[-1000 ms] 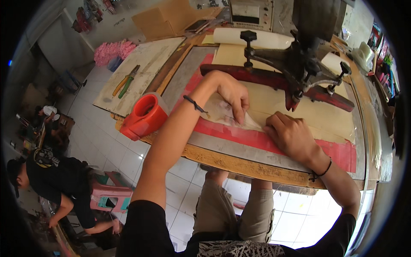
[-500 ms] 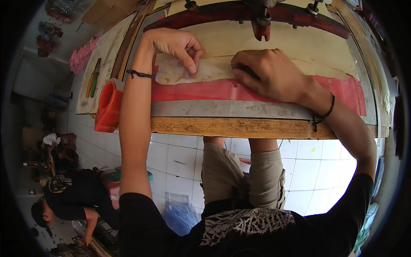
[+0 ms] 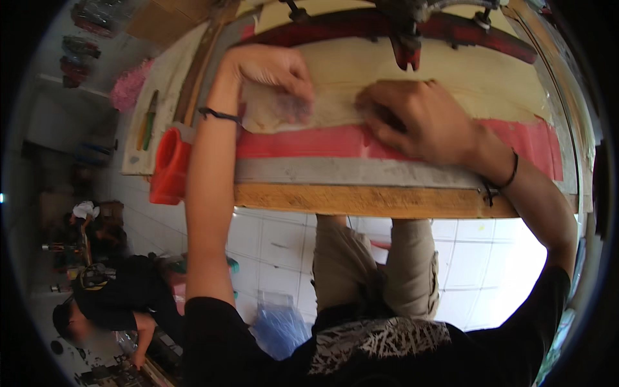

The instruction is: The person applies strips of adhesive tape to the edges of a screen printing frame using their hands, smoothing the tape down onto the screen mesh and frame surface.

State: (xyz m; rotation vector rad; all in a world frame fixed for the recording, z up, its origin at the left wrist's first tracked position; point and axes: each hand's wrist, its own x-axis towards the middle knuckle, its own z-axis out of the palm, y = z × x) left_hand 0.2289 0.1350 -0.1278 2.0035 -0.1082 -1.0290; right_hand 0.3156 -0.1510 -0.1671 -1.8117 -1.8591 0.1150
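A wooden-edged work table [image 3: 361, 200] is standing over a white tiled floor [image 3: 271, 242], with a grey band and a red strip [image 3: 309, 142] running along its near side and a cream sheet [image 3: 477, 77] lying across the middle. A dark red machine arm [image 3: 406, 32] is hanging over the far part of the table, its tip pointing down just above the cream sheet. An orange plastic container [image 3: 169, 166] is sitting at the table's left end, and beside it a pale side board [image 3: 158, 116] is carrying a green-handled tool [image 3: 149, 119]. Down on the floor to the left, another person in a black shirt [image 3: 119, 300] is bending over some work.

The left hand [image 3: 274, 74] is pressing flat, fingers spread, on a thin translucent piece of material [image 3: 284, 106] that is lying on the cream sheet just above the red strip. The right hand [image 3: 422, 119] is lying palm down beside it, fingers bent onto the sheet; neither hand is gripping anything, both are only pressing down.

Compared with half a second ago, the table is filling more of the view and the hands are appearing closer, though they are staying in nearly the same places on the material.
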